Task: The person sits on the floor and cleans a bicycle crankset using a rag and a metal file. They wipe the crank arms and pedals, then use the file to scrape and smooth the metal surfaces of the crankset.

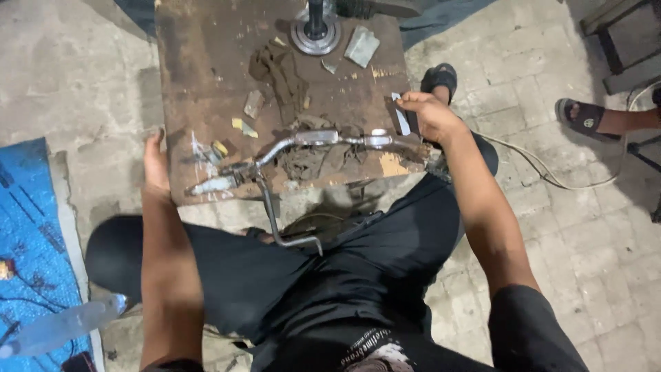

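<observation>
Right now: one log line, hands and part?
left hand: gripping worn wooden board edge | right hand: holding small flat metal piece | bent grey metal bar: on board

Worn wooden board (206, 62) with bent metal bar (303, 141), rags (279, 72), scraps (361, 45)

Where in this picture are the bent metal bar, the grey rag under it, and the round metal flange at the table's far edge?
bent metal bar (313, 138): head view, on its flat middle section.
grey rag (310, 164): head view, on its crumpled middle.
round metal flange (303, 41): head view, on its flat rim.
</observation>
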